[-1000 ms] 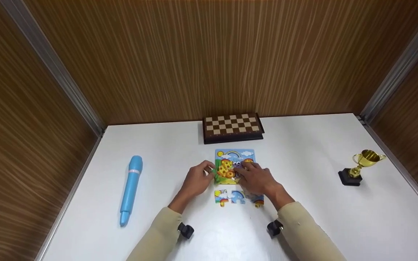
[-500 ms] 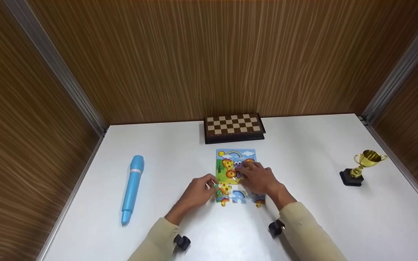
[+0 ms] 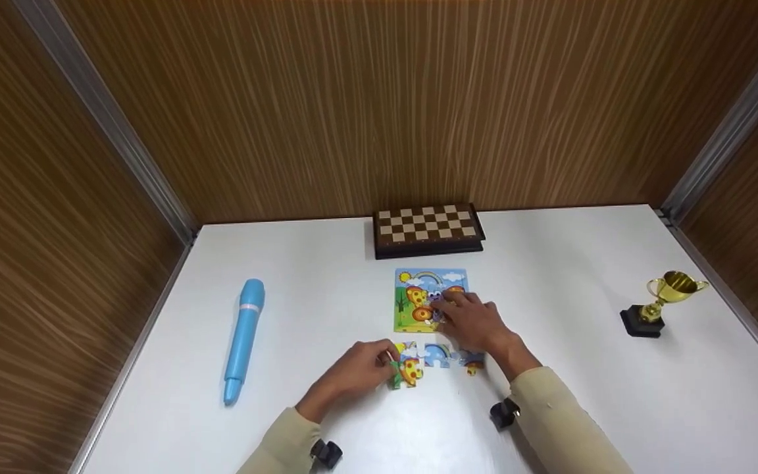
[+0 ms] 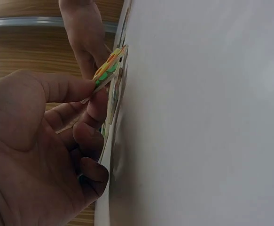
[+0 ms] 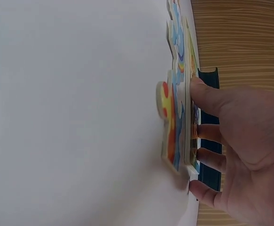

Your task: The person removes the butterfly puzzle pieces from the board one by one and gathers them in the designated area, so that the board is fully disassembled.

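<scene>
My left hand point(image 3: 364, 368) pinches a green and yellow jigsaw piece point(image 3: 412, 372) between thumb and finger, at the near side of the loose row. In the left wrist view the held jigsaw piece point(image 4: 109, 66) is tilted off the table. My right hand point(image 3: 474, 322) rests on the right part of the picture puzzle board point(image 3: 406, 322), its fingertips on the face and covering part of it. In front of the board lie a sun piece point(image 3: 408, 347), partly covered, a rainbow piece point(image 3: 437, 355) and a right-hand piece point(image 3: 472, 361).
A chessboard box point(image 3: 428, 230) stands behind the puzzle on the white table point(image 3: 326, 276). To the left lies a blue microphone-shaped stick point(image 3: 244, 339); a gold trophy cup point(image 3: 665, 296) on a black base is at the right. Wood-patterned walls point(image 3: 326, 112) enclose the table.
The left hand has moved from the board's left edge toward the person, bringing the green and yellow jigsaw piece to the near side of the row. The right hand has stayed on the board.
</scene>
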`<control>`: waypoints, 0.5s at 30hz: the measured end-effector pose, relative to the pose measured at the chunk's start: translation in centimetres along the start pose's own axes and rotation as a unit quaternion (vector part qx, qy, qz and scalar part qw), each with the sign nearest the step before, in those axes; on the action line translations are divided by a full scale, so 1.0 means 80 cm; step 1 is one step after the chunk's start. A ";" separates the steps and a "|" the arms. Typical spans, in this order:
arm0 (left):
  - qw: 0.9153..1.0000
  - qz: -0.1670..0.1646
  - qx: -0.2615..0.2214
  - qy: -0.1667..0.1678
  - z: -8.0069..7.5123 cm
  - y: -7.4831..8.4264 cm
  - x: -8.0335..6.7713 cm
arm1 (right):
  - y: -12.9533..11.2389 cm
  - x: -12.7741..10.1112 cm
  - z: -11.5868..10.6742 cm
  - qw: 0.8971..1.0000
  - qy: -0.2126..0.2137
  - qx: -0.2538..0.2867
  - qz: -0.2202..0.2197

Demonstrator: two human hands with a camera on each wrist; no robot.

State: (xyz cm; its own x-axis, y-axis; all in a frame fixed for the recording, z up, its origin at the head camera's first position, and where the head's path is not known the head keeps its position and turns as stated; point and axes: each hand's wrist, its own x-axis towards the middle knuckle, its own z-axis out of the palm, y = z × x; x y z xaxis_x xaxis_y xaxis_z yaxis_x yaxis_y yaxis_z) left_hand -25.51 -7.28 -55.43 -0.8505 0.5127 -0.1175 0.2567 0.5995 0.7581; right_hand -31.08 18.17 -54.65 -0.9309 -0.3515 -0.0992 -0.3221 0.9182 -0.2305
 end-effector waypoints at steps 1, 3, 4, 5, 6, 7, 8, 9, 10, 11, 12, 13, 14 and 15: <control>1.000 0.001 0.002 -0.002 0.001 0.000 -0.001 | 0.001 0.000 0.000 1.000 0.002 0.004 0.002; 1.000 -0.001 0.005 -0.006 0.003 0.002 -0.001 | 0.002 0.000 0.000 1.000 0.004 0.012 0.007; 1.000 -0.005 0.007 -0.008 0.003 0.003 -0.002 | 0.002 0.000 0.000 1.000 0.003 0.016 0.009; 1.000 -0.006 0.012 -0.009 0.004 0.004 -0.002 | 0.002 0.000 0.000 1.000 0.004 0.015 0.008; 1.000 -0.006 0.018 -0.009 0.005 0.005 -0.002 | 0.002 0.001 0.001 1.000 0.005 0.014 0.008; 1.000 -0.008 0.022 -0.009 0.006 0.006 -0.003 | 0.002 0.001 0.001 1.000 0.006 0.013 0.007; 1.000 -0.010 0.025 -0.008 0.007 0.008 -0.003 | 0.002 0.001 0.001 1.000 0.006 0.012 0.005; 0.999 -0.009 0.030 -0.007 0.008 0.009 -0.003 | 0.003 0.001 0.002 1.000 0.007 0.010 0.003; 0.999 -0.008 0.035 -0.005 0.009 0.009 -0.003 | 0.004 0.000 0.002 1.000 0.011 0.009 0.000; 0.999 -0.005 0.040 -0.002 0.010 0.010 -0.003 | 0.005 0.000 0.002 1.000 0.014 0.011 -0.001; 0.999 -0.007 0.043 -0.002 0.010 0.011 -0.003 | 0.006 -0.001 0.003 1.000 0.017 0.014 -0.002; 0.999 -0.009 0.043 -0.002 0.010 0.011 -0.003 | 0.008 -0.001 0.003 1.000 0.019 0.020 -0.002; 0.999 -0.009 0.046 -0.001 0.010 0.011 -0.003 | 0.009 -0.002 0.003 0.999 0.021 0.026 -0.001; 0.999 -0.006 0.046 0.000 0.010 0.010 -0.003 | 0.010 -0.003 0.003 0.999 0.022 0.033 0.001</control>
State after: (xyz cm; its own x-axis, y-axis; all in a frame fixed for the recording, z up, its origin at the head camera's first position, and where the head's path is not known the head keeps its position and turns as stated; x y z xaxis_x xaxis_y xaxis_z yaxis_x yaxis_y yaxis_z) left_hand -24.76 -6.41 -55.29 -0.8540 0.5047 -0.1263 0.2877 0.6603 0.6937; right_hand -31.09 18.95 -55.08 -0.9387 -0.3400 -0.0570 -0.3095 0.9041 -0.2946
